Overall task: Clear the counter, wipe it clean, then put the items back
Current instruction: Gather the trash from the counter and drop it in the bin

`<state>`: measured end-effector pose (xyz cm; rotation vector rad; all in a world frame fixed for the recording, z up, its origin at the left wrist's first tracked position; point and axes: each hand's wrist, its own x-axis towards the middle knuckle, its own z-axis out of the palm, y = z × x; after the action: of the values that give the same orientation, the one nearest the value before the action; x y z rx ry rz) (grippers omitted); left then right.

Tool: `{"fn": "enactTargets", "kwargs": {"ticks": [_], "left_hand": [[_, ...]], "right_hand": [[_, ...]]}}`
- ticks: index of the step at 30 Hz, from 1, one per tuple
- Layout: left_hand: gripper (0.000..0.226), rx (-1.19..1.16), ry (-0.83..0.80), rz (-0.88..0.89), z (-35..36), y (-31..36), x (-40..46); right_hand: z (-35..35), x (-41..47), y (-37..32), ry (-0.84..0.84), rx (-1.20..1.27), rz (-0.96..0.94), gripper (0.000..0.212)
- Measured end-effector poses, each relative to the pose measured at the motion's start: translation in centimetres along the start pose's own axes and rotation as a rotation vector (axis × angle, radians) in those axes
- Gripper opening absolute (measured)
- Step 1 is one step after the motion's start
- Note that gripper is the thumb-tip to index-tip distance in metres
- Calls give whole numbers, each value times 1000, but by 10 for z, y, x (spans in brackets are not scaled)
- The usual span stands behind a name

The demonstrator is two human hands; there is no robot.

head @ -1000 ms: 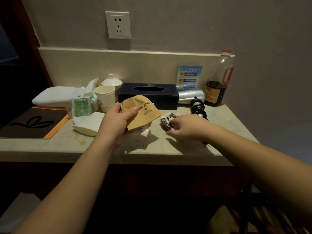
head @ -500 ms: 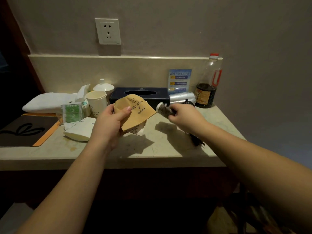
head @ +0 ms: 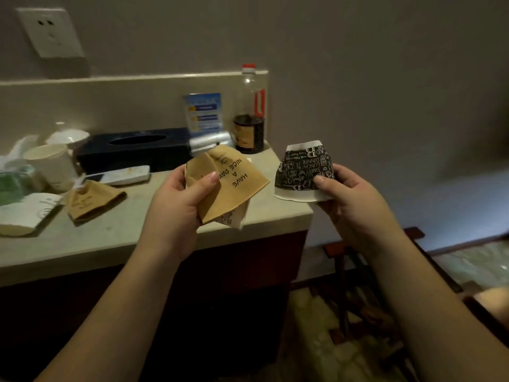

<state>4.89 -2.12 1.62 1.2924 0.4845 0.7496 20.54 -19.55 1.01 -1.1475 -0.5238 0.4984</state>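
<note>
Two hands hold flattened paper cups above the beige stone counter [head: 165,238]: the left hand [head: 176,208] grips a crushed brown paper cup [head: 228,186] printed "HAVE A NICE DAY", the right hand [head: 349,199] a squashed black-and-white patterned paper cup [head: 301,172] beyond the counter's end.

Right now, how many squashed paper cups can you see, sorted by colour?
Brown: 2, one in the left hand at, one lying on the counter at
Black patterned: 1, in the right hand at
White: 1, on the counter at
Total: 4
</note>
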Motion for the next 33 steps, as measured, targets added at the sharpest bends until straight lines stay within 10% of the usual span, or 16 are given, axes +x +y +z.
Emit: {"fn": "enactTargets", "kwargs": {"ticks": [14,33], "left_hand": [[34,190,-218,-448,167,-191,-71],[58,840,-362,-1038,186,-548,-154]], "right_hand": [[-245,-141,91,431,-128,289,21],[-411,-273,355,612,-519,1080,23]]}}
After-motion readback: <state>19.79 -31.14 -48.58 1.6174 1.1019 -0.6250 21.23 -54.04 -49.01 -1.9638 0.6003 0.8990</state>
